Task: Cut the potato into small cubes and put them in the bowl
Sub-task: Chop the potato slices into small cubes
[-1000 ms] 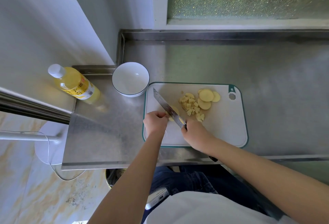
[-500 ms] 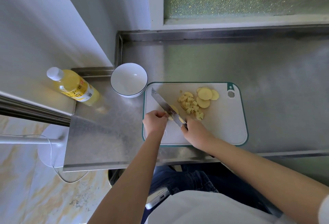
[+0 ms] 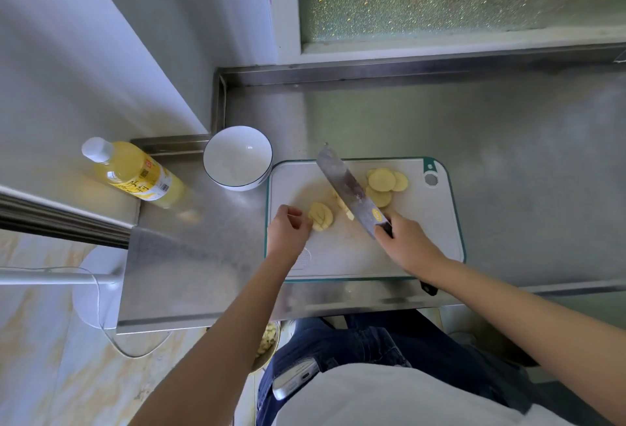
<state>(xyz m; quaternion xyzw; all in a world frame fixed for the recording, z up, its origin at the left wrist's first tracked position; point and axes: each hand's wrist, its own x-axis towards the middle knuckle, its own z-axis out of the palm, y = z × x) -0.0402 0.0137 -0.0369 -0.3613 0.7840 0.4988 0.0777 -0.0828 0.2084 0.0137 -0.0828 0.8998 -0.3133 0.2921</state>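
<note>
The left hand (image 3: 289, 227) holds a strip-cut potato piece (image 3: 321, 216) with curled fingertips on the cutting board (image 3: 338, 256). The right hand (image 3: 406, 239) grips the cleaver (image 3: 349, 188). The potato is firm, probably wet and slippery, so it is best pinned from above. Round slices (image 3: 382, 185) lie beyond, and the bowl (image 3: 237, 156) is empty.

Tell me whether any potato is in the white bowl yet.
No. The white bowl holds nothing; the potato pieces lie on the cutting board.

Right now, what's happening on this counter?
A person is dicing potato on a cutting board. The right hand grips the knife, blade slanted over some cut cubes. The left hand holds a strip-cut potato piece by its edge. Round slices wait farther back, and the white bowl beside the board holds no potato yet.
</note>
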